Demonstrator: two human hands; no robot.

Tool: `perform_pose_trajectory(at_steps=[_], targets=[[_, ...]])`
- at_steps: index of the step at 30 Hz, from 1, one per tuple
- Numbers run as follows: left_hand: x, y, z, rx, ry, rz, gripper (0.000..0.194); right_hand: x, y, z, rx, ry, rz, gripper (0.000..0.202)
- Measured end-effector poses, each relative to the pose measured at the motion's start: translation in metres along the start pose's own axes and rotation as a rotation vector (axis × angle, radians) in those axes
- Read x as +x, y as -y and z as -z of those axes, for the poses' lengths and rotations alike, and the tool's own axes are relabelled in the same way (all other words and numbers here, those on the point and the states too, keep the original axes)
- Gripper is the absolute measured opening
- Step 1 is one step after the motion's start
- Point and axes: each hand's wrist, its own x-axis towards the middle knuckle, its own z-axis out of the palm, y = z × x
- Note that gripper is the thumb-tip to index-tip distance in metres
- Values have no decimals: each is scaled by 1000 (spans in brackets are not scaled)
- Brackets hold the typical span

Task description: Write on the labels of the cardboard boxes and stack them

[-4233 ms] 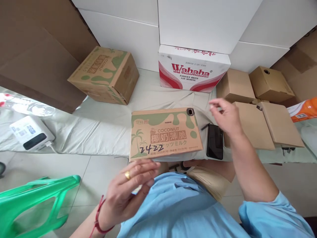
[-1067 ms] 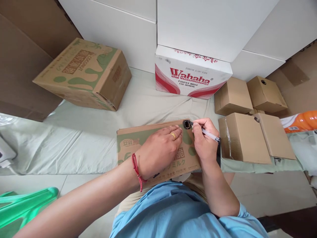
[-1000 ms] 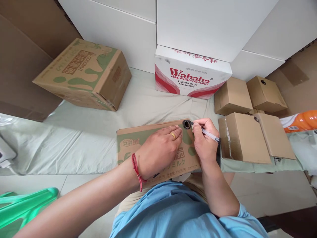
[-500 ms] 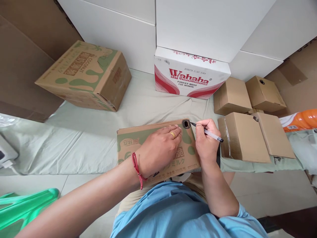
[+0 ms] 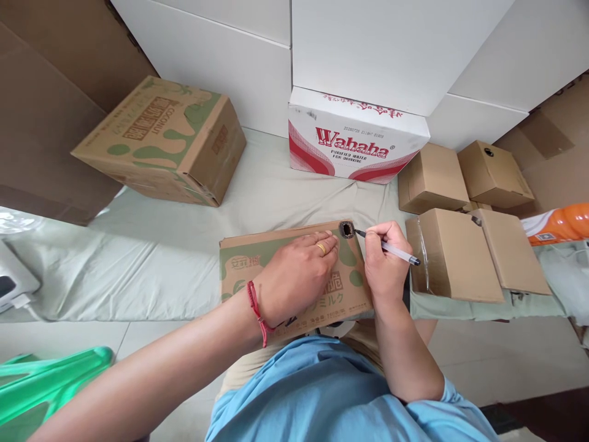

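Note:
A brown carton (image 5: 294,319) with green print lies in front of me at the table's front edge. Near its upper right corner is a hole with a blackened rim (image 5: 346,229). My left hand (image 5: 301,276), wearing a ring and a red bracelet, rests flat on the carton with its fingers just left of the hole. My right hand (image 5: 384,264) is closed on a pen (image 5: 399,252), whose dark tip is at the right side of the blackened rim.
A coconut carton (image 5: 161,141) stands at the back left. Behind the work is a white and red Wahaha box (image 5: 354,141). Several small brown boxes (image 5: 460,252) and an orange bottle (image 5: 570,222) are at the right. A green plastic stool (image 5: 59,380) is at lower left.
The pen has tilted slightly, its rear end a little to the right and lower. My left hand stays on the carton. The whole view has shifted slightly.

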Motion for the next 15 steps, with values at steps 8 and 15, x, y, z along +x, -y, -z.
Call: perform_pose_trajectory(at_steps=[8, 15], targets=[[2, -1, 2, 37, -40, -18, 26, -3, 1, 4, 11, 57, 33, 14], [2, -1, 2, 25, -23, 1, 25, -1, 4, 2, 45, 169, 45, 12]])
